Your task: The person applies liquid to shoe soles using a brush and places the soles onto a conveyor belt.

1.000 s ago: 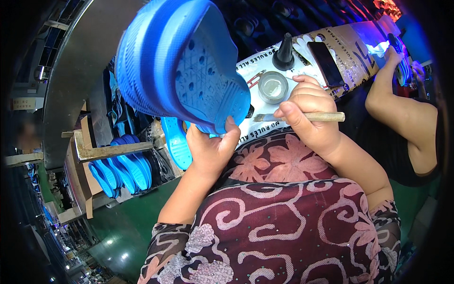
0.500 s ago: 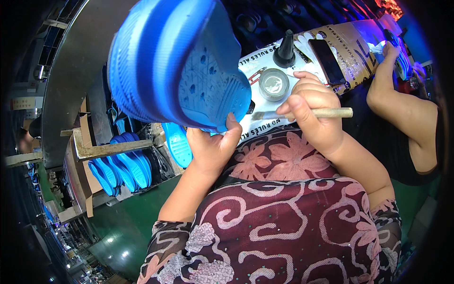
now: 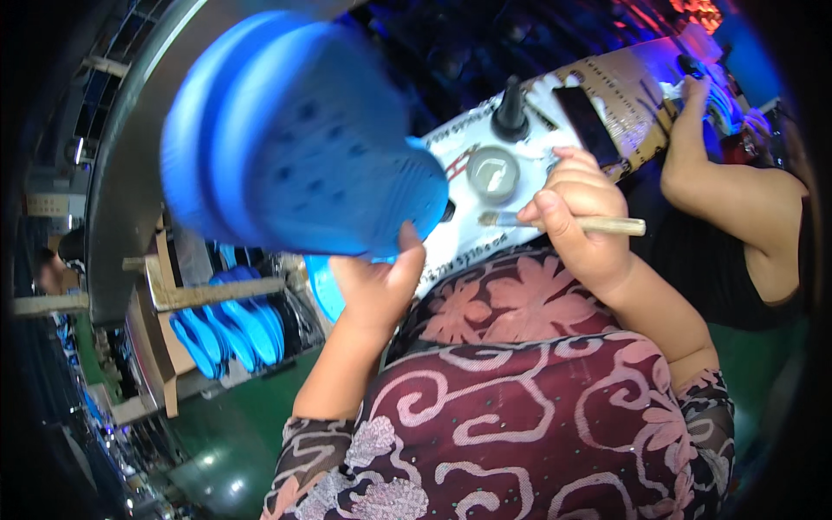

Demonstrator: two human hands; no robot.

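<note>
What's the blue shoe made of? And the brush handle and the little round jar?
The blue shoe looks like dull foam or rubber: all blue, moulded ridges, though blurred. The brush handle seems plain wood, being pale tan and dull. The jar could be glass or clear plastic: glossy highlights, greyish rim.

– Which colours are you holding?
– My clog [image 3: 321, 165], upper left of the frame, is bright blue with darker spots and bands; my brush [image 3: 615, 226] has a pale straw-coloured handle.
– And you're wearing?
– A maroon blouse [image 3: 520, 394], lower centre, with pale pink scrolls and flowers.
– Beyond that?
– A white sheet [image 3: 462, 227] printed in black mid-frame, a black cone [image 3: 510, 114], green floor [image 3: 221, 446] at lower left.
</note>
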